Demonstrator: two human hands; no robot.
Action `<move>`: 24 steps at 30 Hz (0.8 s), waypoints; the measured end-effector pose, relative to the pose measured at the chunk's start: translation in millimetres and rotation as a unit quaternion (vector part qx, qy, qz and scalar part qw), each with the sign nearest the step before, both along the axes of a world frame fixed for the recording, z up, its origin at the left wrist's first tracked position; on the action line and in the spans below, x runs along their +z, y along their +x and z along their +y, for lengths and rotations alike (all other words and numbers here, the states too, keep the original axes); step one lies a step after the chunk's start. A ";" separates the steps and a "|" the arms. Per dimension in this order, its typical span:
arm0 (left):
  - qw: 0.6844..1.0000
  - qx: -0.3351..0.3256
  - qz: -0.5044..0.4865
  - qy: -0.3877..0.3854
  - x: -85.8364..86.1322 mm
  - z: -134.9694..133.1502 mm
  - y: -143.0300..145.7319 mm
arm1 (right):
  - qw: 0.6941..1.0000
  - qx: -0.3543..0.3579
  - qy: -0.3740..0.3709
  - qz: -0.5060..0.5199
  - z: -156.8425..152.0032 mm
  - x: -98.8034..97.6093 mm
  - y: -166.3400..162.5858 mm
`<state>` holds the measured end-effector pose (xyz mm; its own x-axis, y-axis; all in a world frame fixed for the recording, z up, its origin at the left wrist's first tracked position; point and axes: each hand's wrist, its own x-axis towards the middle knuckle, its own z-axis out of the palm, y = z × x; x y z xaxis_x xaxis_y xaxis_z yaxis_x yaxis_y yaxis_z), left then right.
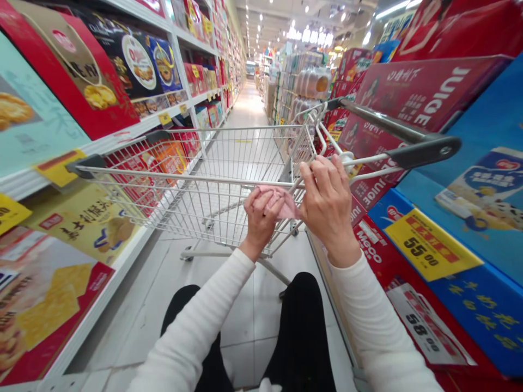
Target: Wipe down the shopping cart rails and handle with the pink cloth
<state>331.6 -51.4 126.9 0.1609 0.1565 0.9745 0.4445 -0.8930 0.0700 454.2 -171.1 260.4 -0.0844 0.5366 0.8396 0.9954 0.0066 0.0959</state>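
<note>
A metal shopping cart (196,179) stands sideways in front of me, its handle bar (379,117) at the right. My left hand (261,215) is closed on a crumpled pink cloth (281,198) and presses it against the wire side below the top rail. Close beside it, my right hand (327,201) has its fingers curled over the cart's frame near the handle end. Its palm side is hidden. The cloth's right edge reaches up to this hand. Thin wires of the basket show the floor tiles behind them.
Shelves with boxed biscuits (163,60) run along the left. At the right rise stacked drink cartons (412,92) with a yellow price card (433,245). Wrapped bottle packs (310,81) stand farther down the aisle. The tiled floor (139,283) lies below the cart.
</note>
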 end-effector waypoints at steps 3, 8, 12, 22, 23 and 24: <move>1.000 0.000 -0.004 0.019 -33.2 -0.6 -12.9 | 1.000 0.007 -0.006 0.003 1.5 0.4 3.8; 1.000 -0.009 -0.018 0.023 -39.8 -3.8 -22.6 | 0.999 0.029 0.020 0.007 4.7 -4.9 8.6; 0.996 -0.010 0.026 0.080 3.2 6.5 -10.8 | 0.998 0.045 0.042 0.000 6.5 -8.1 11.6; 0.997 0.074 -0.020 0.012 -32.8 16.5 -47.4 | 0.997 0.053 0.052 0.013 5.9 -9.5 9.5; 0.996 0.080 -0.039 0.018 -24.0 13.7 -44.3 | 0.997 0.052 0.054 0.018 6.4 -10.3 8.8; 0.995 0.083 -0.054 0.025 -11.7 10.8 -39.2 | 0.997 0.051 0.055 0.023 6.8 -11.2 8.3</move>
<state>292.4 -40.6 115.2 0.0311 0.1232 0.9919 0.5787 -0.8113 0.0826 462.6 -164.3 249.2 -0.0944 0.4312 0.8973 0.9934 0.0994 0.0568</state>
